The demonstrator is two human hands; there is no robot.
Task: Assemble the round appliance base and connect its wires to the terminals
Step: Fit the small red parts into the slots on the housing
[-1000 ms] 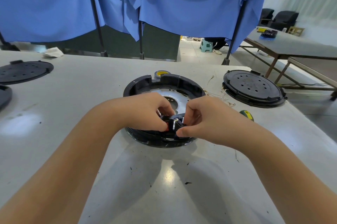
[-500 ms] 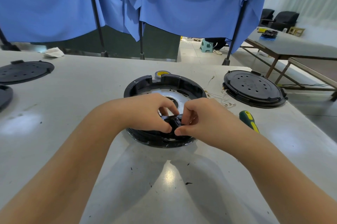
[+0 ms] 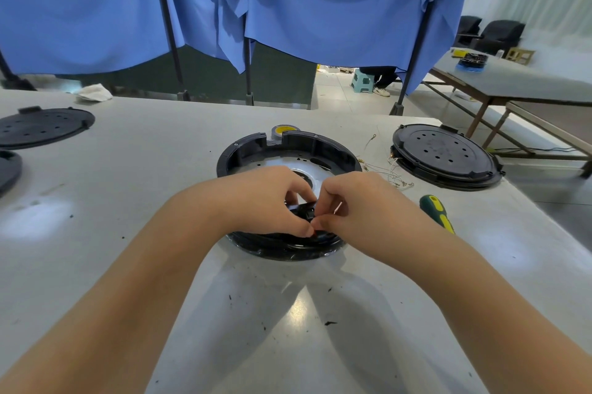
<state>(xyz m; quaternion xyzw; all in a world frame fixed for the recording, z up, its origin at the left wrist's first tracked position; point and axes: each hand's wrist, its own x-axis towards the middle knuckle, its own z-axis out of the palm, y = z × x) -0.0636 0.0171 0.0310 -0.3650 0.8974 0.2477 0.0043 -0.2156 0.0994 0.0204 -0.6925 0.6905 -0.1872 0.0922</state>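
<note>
The round black appliance base (image 3: 253, 150) lies open on the white table (image 3: 144, 169), with a shiny metal plate (image 3: 282, 166) inside it. Both hands work at its near rim. My left hand (image 3: 266, 198) pinches a small black terminal block (image 3: 302, 210) with thumb and curled fingers. My right hand (image 3: 355, 204) meets it fingertip to fingertip and pinches a small red-tipped wire end (image 3: 317, 230) at the block. The fingers hide the terminals themselves.
A green and yellow screwdriver (image 3: 437, 212) lies right of the base. Loose thin wires (image 3: 387, 174) sit beside a closed black round cover (image 3: 445, 156). A yellow tape roll (image 3: 285, 131) stands behind the base. More black covers (image 3: 45, 126) lie at the far left.
Both hands have closed in tighter over the terminal block at the near rim, hiding more of it. My right forearm has shifted left, uncovering the screwdriver.
</note>
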